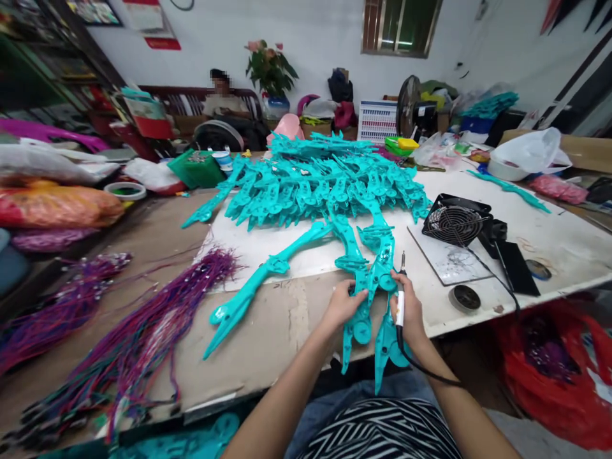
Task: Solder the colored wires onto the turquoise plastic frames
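Turquoise plastic parts [362, 277], long and jointed, lie in front of me at the table's near edge, their lower ends jutting past it. My left hand [343, 305] is closed on one of them, thumb on top. In my right hand [410, 309] is a soldering iron [400, 305] with a white grip, its tip pointing up and away and its black cord trailing down over my forearm. The fingers of that hand also touch a turquoise part. A single long turquoise piece [272, 264] lies to the left of my hands. What my left fingertips press on underneath is hidden.
A big pile of turquoise parts [315, 182] stands behind. Bundles of purple and red wires [157, 325] lie at left. To the right are a black fan [454, 223], a small round tin [465, 298] and a red bag [549, 376]. A person [224, 99] sits at the back.
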`<action>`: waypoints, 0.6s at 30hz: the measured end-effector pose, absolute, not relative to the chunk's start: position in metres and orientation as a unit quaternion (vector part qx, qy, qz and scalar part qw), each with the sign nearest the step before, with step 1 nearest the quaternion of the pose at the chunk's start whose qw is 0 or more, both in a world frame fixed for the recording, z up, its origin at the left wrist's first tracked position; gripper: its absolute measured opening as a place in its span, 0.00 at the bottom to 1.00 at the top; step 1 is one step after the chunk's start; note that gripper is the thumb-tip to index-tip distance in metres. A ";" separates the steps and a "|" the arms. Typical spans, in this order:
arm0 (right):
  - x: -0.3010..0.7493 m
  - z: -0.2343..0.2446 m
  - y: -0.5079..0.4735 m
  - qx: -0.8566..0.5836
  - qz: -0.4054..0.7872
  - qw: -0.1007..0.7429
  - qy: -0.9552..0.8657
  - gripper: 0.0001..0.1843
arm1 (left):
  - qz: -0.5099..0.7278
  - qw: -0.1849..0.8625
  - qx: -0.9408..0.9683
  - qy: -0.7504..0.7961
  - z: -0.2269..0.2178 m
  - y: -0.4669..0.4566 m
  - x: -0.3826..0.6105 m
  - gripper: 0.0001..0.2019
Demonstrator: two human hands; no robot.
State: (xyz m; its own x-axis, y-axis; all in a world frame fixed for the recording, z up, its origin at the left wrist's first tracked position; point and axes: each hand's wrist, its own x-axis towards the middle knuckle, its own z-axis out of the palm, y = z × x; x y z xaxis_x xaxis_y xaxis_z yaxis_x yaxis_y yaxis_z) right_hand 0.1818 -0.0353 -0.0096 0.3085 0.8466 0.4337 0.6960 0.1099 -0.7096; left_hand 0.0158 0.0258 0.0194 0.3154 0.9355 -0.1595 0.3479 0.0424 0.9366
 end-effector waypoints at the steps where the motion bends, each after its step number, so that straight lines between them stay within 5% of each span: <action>1: 0.186 -0.012 -0.032 -0.660 0.074 0.468 -0.583 0.25 | 0.285 0.503 0.636 0.511 0.018 0.028 0.018 0.09; 8: 0.211 -0.004 -0.013 -0.667 -0.001 0.475 -0.574 0.20 | 0.298 0.430 0.668 0.528 0.003 0.018 0.014 0.12; 13: 0.213 0.011 0.017 -0.677 0.013 0.395 -0.621 0.26 | 0.338 0.220 0.723 0.561 0.002 0.025 -0.049 0.18; 16: 0.209 0.012 0.032 -0.692 0.035 0.360 -0.624 0.27 | 0.238 0.032 0.701 0.671 0.014 0.047 -0.104 0.25; 18: 0.206 0.010 0.038 -0.704 0.060 0.359 -0.610 0.27 | 0.112 0.002 0.686 0.719 0.022 0.062 -0.131 0.30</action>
